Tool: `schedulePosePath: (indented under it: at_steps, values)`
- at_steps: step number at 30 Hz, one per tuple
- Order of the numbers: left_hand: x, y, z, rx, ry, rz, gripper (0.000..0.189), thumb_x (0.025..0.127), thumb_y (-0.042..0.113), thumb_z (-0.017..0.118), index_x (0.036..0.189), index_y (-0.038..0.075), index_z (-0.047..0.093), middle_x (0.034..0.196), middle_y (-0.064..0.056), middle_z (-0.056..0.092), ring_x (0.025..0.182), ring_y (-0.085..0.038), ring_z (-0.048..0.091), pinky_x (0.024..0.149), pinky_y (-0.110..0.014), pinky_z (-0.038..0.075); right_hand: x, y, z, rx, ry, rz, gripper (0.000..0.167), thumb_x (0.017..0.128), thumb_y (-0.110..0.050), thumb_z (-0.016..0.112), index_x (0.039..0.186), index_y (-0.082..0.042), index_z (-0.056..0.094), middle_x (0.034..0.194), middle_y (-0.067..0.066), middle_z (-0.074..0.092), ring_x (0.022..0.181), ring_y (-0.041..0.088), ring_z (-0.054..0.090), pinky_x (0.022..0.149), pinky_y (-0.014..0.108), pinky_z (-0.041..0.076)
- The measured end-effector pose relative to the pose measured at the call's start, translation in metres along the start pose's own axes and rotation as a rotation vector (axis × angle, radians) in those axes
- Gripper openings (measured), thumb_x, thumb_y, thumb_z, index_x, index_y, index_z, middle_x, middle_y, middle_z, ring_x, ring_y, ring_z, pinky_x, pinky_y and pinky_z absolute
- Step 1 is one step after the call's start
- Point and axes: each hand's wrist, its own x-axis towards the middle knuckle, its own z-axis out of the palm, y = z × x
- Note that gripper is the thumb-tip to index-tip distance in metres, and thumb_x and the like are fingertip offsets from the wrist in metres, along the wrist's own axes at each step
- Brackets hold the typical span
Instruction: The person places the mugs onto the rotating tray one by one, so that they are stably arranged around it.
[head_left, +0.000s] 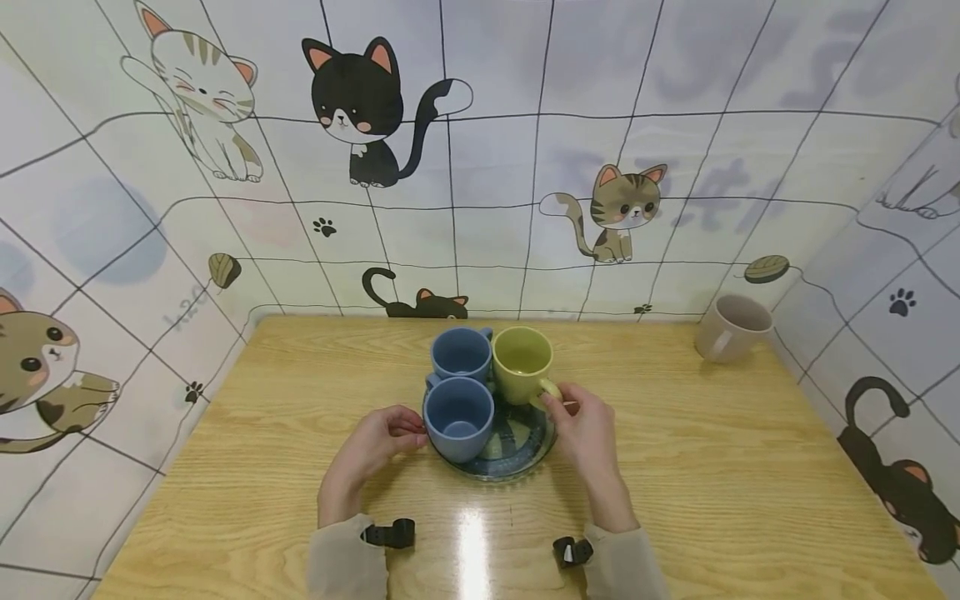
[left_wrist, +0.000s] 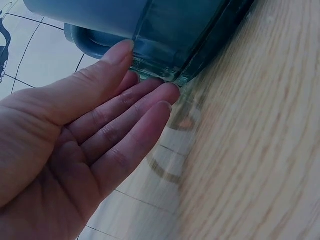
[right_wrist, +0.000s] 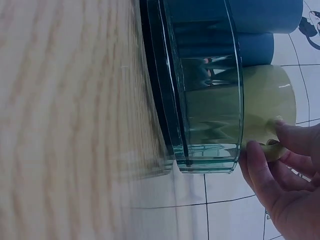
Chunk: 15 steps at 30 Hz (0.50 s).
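Observation:
A yellow-green mug point(head_left: 522, 358) and two blue mugs, one at the back point(head_left: 461, 350) and one in front point(head_left: 458, 421), stand upright on a round tray point(head_left: 517, 457) with a clear glass rim. My right hand point(head_left: 588, 425) pinches the yellow-green mug's handle point(right_wrist: 272, 150) between thumb and fingers, at the tray's right side. On the other side, my left hand point(head_left: 386, 442) has its fingertips at the tray's glass wall point(left_wrist: 165, 55), beside the front blue mug. Its fingers are nearly straight in the left wrist view, the thumb raised beside the rim.
A pinkish-beige mug point(head_left: 733, 329) stands at the back right corner of the wooden table point(head_left: 675, 467). Cat-patterned tile sheeting point(head_left: 495, 167) rises behind the table and along both sides. Black straps point(head_left: 390, 533) circle both wrists.

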Motion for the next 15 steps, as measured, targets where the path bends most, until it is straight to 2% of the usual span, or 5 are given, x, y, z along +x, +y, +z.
schedulePosePath:
  at_steps: [8,15]
  values:
    - [0.001,0.002,0.002,0.007,0.011,-0.007,0.02,0.086,0.005,0.075,0.104,0.001,0.067,0.096,-0.006,0.068,0.09,-0.02,0.065,0.077,-0.032,0.054,0.007,0.008,-0.004,0.044,-0.025,0.032,0.024,0.092,-0.018,0.071,0.112,-0.005,0.072,0.09,0.01,0.071,0.076,0.021,0.067,0.057,0.028,0.054]
    - [0.002,0.001,0.002,0.015,0.02,-0.023,0.022,0.086,0.005,0.075,0.106,0.002,0.066,0.097,-0.006,0.068,0.091,-0.02,0.065,0.079,-0.034,0.054,0.01,0.013,-0.007,0.032,-0.054,0.017,0.029,0.091,-0.016,0.072,0.116,-0.002,0.069,0.103,0.014,0.07,0.088,0.026,0.067,0.062,0.031,0.056]
